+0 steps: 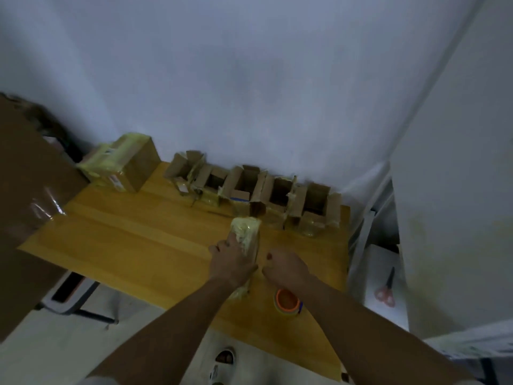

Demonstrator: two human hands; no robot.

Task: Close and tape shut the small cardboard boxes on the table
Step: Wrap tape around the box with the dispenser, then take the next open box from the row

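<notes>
Left hand grips taped box; right hand curled beside it, contents unclear. Sealing step; next likely tape roll.

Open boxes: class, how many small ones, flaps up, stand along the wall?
5, in a row at the table's far edge: one leftmost, then and rightmost. Blur may hide another.

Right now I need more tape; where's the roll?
In the head view, the tape roll sits near the table's front edge, just under the right forearm, right of the taped box.
</notes>
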